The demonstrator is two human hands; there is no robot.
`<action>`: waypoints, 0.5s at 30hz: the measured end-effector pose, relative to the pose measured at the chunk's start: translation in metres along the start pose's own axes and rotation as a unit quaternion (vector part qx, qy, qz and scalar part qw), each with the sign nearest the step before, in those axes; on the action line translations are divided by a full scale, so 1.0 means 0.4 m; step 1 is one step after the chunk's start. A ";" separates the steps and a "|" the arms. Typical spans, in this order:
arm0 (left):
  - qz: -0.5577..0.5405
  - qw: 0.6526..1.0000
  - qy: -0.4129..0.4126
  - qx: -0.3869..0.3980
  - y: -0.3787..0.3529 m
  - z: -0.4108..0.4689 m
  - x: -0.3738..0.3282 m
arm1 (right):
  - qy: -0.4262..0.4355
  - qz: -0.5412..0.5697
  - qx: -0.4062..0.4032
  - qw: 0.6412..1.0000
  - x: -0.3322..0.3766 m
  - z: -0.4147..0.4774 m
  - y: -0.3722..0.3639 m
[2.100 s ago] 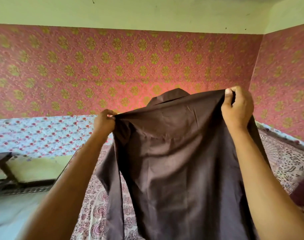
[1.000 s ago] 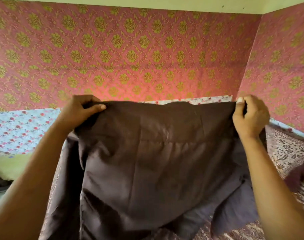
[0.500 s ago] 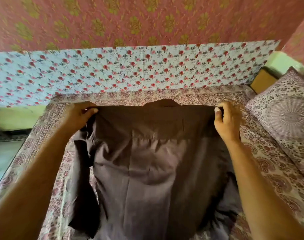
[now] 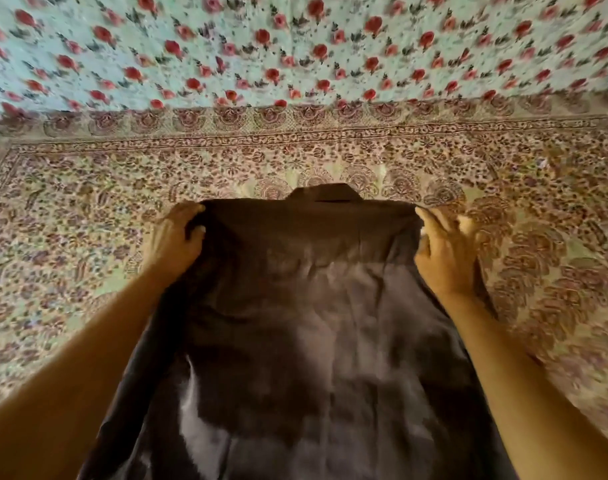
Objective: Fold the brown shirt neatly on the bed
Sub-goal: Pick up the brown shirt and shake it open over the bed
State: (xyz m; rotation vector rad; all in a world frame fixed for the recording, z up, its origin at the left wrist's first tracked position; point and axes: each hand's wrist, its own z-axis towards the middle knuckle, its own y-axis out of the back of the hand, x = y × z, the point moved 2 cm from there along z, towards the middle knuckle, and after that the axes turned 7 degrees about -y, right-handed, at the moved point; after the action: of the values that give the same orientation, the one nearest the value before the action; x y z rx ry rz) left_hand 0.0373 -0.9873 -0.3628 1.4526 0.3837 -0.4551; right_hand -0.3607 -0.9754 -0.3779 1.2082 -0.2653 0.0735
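The brown shirt (image 4: 309, 323) lies back side up on the bed (image 4: 70, 237), collar pointing away from me and its body running down toward me. My left hand (image 4: 178, 240) grips the left shoulder, fingers curled into the cloth. At the right shoulder, my right hand (image 4: 444, 251) holds the fabric edge with fingers partly spread over it. The sleeves are tucked under or hidden beneath my forearms.
The bed carries a paisley-patterned sheet with a wide border (image 4: 295, 140). Behind it hangs a pale blue cloth with red flowers (image 4: 295, 46). Patterned sheet shows on both sides of the shirt.
The shirt came down from being held up in the air and now rests flat on the bed. Both hands stayed at its shoulders and my view tilted downward.
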 end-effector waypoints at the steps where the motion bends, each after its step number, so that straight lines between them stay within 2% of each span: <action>1: 0.001 1.000 -0.002 0.020 -0.037 0.023 0.027 | -0.008 -0.009 0.010 1.000 0.001 0.010 -0.045; 7: 0.036 0.997 -0.049 0.042 -0.114 0.166 0.141 | 0.063 -0.101 0.048 0.992 -0.022 0.118 -0.219; 9: 0.067 0.993 -0.056 0.076 -0.150 0.223 0.192 | 0.082 -0.143 0.104 0.981 -0.023 0.156 -0.280; 11: 0.112 0.984 -0.051 0.129 -0.196 0.268 0.232 | 0.060 -0.189 0.180 0.963 -0.018 0.177 -0.339; 13: 0.198 0.964 0.007 0.175 -0.239 0.283 0.243 | -0.005 -0.200 0.231 0.952 -0.007 0.183 -0.376; 15: 0.249 0.957 0.056 0.136 -0.260 0.278 0.220 | -0.051 -0.144 0.212 0.965 0.020 0.168 -0.380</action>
State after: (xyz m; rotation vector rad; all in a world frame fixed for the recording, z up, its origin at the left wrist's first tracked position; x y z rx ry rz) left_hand 0.0563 -1.1099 -0.4872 1.7788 0.0328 -0.0169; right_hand -0.3341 -1.0929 -0.4929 1.6693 -0.1641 -0.1948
